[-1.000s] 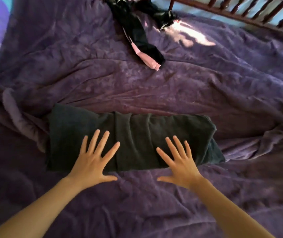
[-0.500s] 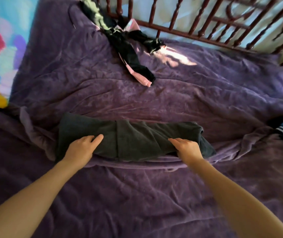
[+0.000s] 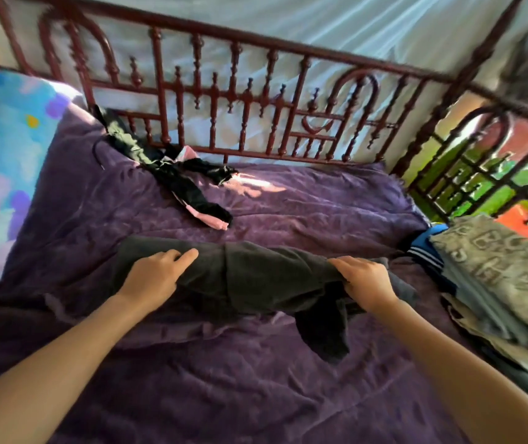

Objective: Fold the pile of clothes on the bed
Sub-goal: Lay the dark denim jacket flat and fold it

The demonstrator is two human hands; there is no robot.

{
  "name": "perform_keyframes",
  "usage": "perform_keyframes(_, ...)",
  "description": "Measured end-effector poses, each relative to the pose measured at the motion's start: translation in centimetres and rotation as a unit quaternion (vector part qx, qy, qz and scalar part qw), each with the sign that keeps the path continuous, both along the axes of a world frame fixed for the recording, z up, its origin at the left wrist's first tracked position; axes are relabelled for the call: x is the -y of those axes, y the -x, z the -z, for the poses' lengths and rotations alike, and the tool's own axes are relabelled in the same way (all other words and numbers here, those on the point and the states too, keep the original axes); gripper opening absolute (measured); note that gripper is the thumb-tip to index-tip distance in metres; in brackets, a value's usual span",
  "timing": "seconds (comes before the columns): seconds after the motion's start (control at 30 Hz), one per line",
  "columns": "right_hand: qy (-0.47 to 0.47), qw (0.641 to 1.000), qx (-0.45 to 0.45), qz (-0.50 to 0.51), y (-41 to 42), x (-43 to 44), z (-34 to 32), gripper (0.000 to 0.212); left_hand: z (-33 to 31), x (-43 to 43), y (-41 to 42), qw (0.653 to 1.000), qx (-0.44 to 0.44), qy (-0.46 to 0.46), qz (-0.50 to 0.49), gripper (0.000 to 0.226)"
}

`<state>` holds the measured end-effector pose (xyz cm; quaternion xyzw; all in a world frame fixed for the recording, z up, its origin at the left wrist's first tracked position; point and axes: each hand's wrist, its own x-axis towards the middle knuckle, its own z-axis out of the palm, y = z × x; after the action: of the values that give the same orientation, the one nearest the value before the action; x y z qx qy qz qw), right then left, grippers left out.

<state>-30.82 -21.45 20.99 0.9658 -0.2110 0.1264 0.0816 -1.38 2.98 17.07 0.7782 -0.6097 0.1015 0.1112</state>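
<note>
A left hand (image 3: 157, 277) and a right hand (image 3: 365, 283) each curl round one end of a folded dark grey cloth garment (image 3: 256, 277) at mid-bed, holding it level over the purple plush bedspread (image 3: 320, 203), likely so the fold survives a move to the stack of folded clothes (image 3: 496, 277) at right.
</note>
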Motion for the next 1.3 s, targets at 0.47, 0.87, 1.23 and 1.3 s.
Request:
perform_keyframes(0.47,0.085,0.987,0.012,0.136,20.2,4.0,-5.4,0.048,-7.3,15.9,13.3,0.983,0.077,0.049,0.159,0.08)
perform_keyframes(0.87,0.238,0.924,0.14,0.263,44.4,19.9,-14.8,0.039,-18.7,49.6,36.4,0.911,0.135,0.203,0.333,0.066)
perform_keyframes(1.23,0.105,0.898,-0.002,0.428,47.9,34.1,7.2,0.044,-1.9,70.4,47.6,0.957,0.165,-0.12,0.208,0.069)
perform_keyframes(1.3,-0.005,0.877,-0.074,0.474,49.2,36.8,11.3,0.082,1.4,70.7,49.9,0.95,0.09,-0.221,0.204,0.081)
